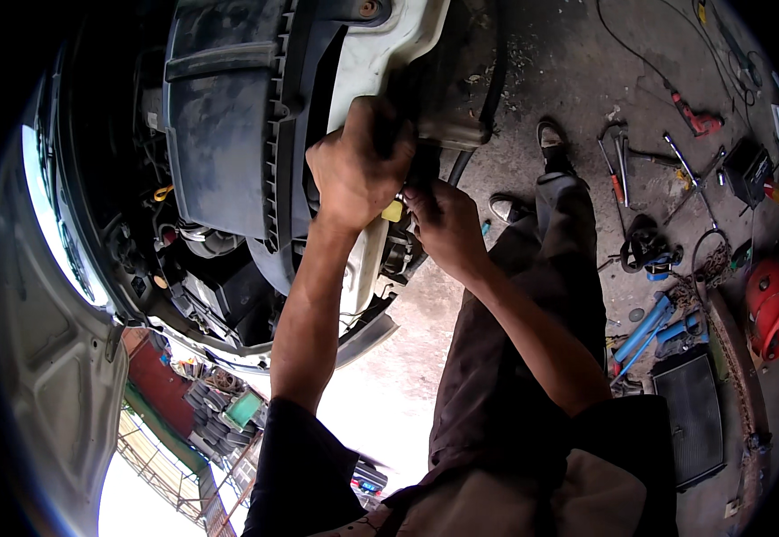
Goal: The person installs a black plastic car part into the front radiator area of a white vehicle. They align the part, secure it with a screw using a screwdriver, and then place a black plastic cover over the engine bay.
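Note:
My left hand [360, 166] is closed with curled fingers at the edge of the white body panel [364, 63], at the front of a vehicle's open engine bay. What its fingers hold, if anything, is hidden in dark shadow. Just below it, my right hand [446, 225] is closed in a pinch, thumb and fingertips together. A small yellow piece [393, 211], perhaps a connector or tab, shows between the two hands, close to the right fingertips. I cannot make out what that pinch holds. To the left of my hands lies a large black ribbed plastic housing [226, 134].
A black battery-like box [225, 300] sits lower in the bay, and the raised hood [45, 394] is at the left. On the floor at right lie a red power tool [697, 118], a cross wrench [692, 177], blue jack-like tools [644, 329], a red round container [776, 309] and a radiator-like panel [692, 421].

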`<action>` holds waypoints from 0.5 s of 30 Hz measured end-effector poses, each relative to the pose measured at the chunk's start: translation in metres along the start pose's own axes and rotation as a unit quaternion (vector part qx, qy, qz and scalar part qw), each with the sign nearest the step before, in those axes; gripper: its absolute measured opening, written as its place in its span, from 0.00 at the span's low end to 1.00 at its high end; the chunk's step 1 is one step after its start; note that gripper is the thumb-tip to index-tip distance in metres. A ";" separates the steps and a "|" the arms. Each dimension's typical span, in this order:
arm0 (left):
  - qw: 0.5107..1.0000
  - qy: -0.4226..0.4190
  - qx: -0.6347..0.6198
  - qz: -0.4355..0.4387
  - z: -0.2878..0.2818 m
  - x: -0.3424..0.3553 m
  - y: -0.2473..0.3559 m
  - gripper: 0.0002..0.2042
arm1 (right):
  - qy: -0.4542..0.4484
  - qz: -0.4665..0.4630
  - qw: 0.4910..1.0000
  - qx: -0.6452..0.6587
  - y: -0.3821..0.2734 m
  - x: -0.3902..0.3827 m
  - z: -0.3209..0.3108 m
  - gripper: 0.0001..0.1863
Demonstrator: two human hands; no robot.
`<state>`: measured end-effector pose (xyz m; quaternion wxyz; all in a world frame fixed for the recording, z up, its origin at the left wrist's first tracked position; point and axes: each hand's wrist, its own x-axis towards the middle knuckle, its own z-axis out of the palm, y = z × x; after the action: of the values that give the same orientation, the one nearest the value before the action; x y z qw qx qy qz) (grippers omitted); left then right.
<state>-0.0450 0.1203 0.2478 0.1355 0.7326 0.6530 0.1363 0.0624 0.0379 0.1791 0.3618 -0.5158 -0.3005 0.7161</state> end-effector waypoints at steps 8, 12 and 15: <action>0.997 0.018 -0.081 0.003 0.004 -0.003 -0.007 0.11 | -0.005 -0.035 0.995 -0.092 -0.003 0.001 -0.007 0.17; 0.996 0.038 -0.078 0.013 0.008 -0.004 -0.006 0.11 | 0.071 -0.195 0.936 -0.285 0.010 -0.016 0.005 0.16; 0.995 0.039 -0.087 0.016 0.012 -0.002 -0.012 0.11 | 0.074 -0.209 0.945 -0.242 0.015 -0.009 0.005 0.14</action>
<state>-0.0523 0.1191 0.2324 0.1706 0.7224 0.6317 0.2233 0.0564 0.0219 0.1731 0.3889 -0.5646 -0.5380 0.4904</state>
